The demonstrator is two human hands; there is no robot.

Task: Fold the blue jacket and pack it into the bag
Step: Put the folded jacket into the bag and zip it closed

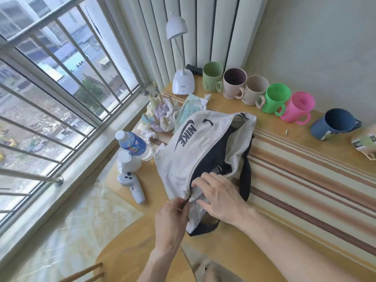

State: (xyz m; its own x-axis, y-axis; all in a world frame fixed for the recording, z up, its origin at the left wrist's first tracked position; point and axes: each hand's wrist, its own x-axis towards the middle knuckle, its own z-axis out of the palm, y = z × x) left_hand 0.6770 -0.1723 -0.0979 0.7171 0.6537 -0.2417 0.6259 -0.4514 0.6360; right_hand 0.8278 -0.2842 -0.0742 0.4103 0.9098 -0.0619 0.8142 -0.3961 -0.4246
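A white Nike bag (pixel 181 155) with dark straps lies on the wooden table, its top zip mostly undone. Dark blue fabric, the jacket (pixel 217 157), fills the opening. My left hand (pixel 173 218) pinches the zip pull (pixel 188 198) at the near end of the bag. My right hand (pixel 219 194) lies flat on the bag's near end with spread fingers, pressing on the white fabric beside the zip and touching the dark fabric inside.
Several mugs line the wall side: green (pixel 211 79), pink (pixel 297 108), blue (pixel 333 124). A white lamp (pixel 182 82), water bottle (pixel 135 144), white jar (pixel 128 162), controller (pixel 132 187), wipes pack (pixel 190 108) and crumpled tissues (pixel 162 117) sit left of the bag. Striped cloth (pixel 305 180) covers the right.
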